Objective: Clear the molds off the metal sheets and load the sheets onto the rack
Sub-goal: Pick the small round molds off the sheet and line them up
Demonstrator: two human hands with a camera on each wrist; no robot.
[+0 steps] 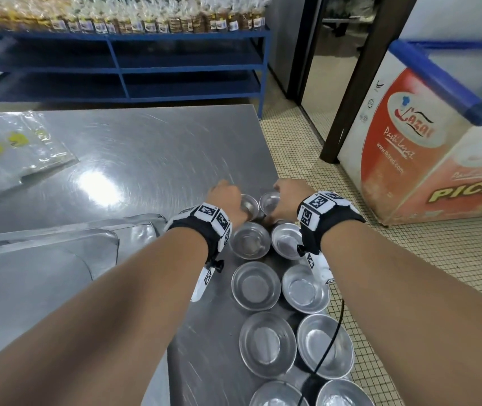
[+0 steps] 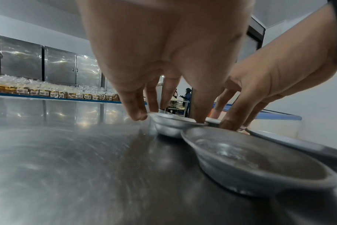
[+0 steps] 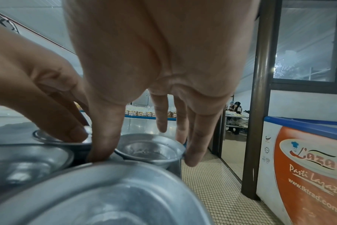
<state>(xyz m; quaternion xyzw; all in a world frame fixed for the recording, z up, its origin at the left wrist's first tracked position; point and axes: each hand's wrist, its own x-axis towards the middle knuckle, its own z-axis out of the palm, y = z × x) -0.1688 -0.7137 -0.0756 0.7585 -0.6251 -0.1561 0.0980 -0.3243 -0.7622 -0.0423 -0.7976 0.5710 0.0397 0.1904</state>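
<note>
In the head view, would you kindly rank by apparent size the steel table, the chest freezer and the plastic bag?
1. Stainless steel table
2. Red-and-white chest freezer
3. Clear plastic bag with yellow labels

The freezer is cropped, so ranks one and two are unsure.

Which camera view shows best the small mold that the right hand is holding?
The right wrist view: the mold sits unblocked between the right hand's thumb and fingers, its inside visible. The head view shows it partly hidden behind that hand. The left wrist view shows only a sliver.
</note>
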